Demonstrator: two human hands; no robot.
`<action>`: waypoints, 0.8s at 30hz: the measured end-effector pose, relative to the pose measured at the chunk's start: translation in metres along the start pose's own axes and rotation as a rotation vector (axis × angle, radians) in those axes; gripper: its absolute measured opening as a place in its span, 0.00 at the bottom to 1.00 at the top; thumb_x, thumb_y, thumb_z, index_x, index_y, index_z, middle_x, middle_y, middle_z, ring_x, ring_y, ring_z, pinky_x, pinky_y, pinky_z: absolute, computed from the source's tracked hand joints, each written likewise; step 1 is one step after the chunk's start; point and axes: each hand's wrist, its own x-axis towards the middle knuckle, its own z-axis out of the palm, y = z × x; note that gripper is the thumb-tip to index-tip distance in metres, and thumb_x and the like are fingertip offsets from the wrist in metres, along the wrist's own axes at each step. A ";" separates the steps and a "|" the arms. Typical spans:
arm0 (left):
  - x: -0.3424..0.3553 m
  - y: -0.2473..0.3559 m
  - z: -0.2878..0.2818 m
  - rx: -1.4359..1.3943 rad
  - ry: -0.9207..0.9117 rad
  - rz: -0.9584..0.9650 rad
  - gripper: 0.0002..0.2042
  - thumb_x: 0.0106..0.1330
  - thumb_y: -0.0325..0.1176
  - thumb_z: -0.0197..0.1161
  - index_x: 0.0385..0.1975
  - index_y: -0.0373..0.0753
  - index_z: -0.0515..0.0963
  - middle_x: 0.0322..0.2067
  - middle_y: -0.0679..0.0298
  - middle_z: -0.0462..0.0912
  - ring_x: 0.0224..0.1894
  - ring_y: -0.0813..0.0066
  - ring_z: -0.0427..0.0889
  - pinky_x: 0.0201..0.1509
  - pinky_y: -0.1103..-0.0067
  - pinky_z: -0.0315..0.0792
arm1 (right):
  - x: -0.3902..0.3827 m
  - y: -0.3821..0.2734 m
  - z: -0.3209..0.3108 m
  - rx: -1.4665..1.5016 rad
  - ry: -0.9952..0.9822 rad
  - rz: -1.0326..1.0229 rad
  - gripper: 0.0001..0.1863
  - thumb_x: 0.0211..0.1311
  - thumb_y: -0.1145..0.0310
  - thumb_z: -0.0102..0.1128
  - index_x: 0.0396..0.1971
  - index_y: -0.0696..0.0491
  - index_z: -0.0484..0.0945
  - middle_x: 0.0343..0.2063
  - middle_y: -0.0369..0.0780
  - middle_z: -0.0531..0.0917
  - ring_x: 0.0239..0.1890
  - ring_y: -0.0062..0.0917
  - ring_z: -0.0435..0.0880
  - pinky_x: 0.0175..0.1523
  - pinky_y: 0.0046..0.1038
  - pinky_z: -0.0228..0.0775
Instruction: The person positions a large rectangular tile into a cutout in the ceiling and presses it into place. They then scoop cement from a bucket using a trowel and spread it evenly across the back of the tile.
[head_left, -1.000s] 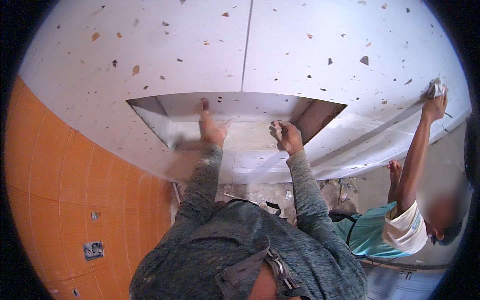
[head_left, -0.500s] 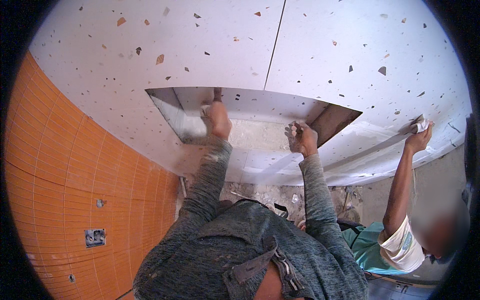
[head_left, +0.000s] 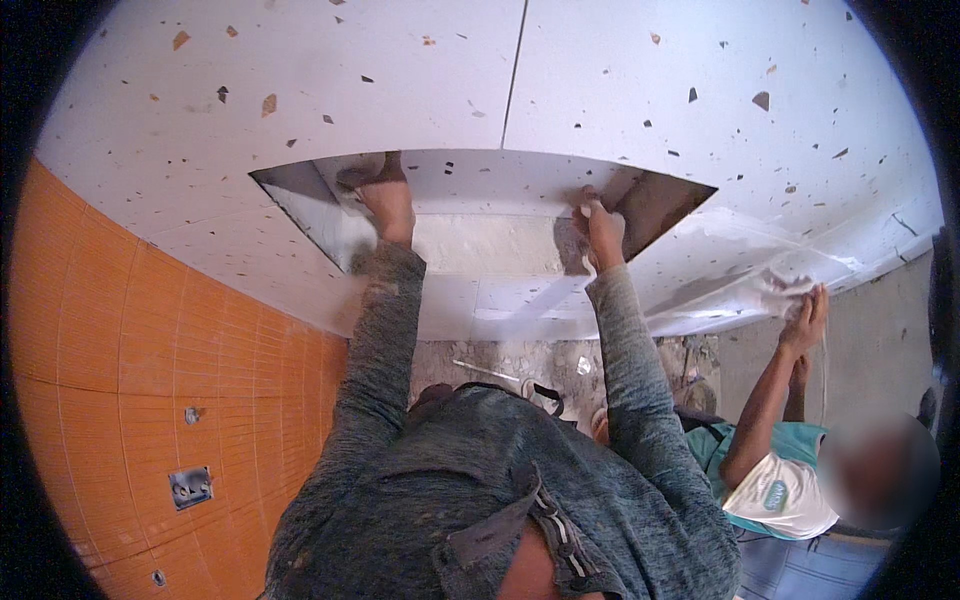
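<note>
Both my arms reach into a rectangular niche (head_left: 490,245) cut in a white wall panel (head_left: 420,60) flecked with brown and black chips. Inside it on the left, my left hand (head_left: 392,208) is against the niche's back face, thumb pointing up. Its other fingers are dark and smeared, so their grip is unclear. Near the niche's right end, my right hand (head_left: 604,232) is closed, fingers curled in with one raised toward the back face. Whatever it holds, if anything, is hidden. A pale, dusty ledge forms the niche's lower face between my hands.
At right, a co-worker's hand (head_left: 803,322) presses a crumpled white cloth (head_left: 785,290) to the smeared panel. Orange tiled wall (head_left: 110,350) with a metal socket box (head_left: 190,487) stands on the left. Debris and a thin pale stick (head_left: 485,370) lie on the floor below.
The view has shifted slightly, so the niche sits higher and further left. My left hand has moved toward the niche's left end. The co-worker's hand and cloth have come lower and to the left.
</note>
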 end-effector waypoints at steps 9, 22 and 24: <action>-0.007 -0.001 -0.008 0.264 -0.084 0.013 0.39 0.63 0.54 0.69 0.59 0.21 0.69 0.61 0.36 0.71 0.63 0.41 0.69 0.70 0.57 0.57 | 0.000 0.012 0.007 0.054 -0.001 -0.045 0.12 0.63 0.65 0.64 0.33 0.61 0.78 0.30 0.40 0.82 0.28 0.27 0.85 0.31 0.28 0.80; -0.014 0.005 -0.015 0.405 -0.046 0.018 0.58 0.55 0.60 0.74 0.67 0.16 0.49 0.67 0.32 0.56 0.71 0.41 0.53 0.76 0.58 0.44 | -0.008 0.002 0.023 -0.194 0.091 -0.122 0.19 0.61 0.70 0.62 0.44 0.70 0.72 0.35 0.44 0.82 0.33 0.26 0.85 0.32 0.26 0.80; -0.015 -0.008 -0.019 0.432 -0.051 0.031 0.59 0.55 0.60 0.73 0.69 0.17 0.48 0.71 0.33 0.49 0.74 0.42 0.47 0.78 0.58 0.38 | -0.011 0.001 0.022 -0.216 0.089 -0.146 0.21 0.61 0.70 0.63 0.46 0.71 0.70 0.36 0.44 0.82 0.33 0.27 0.85 0.32 0.27 0.80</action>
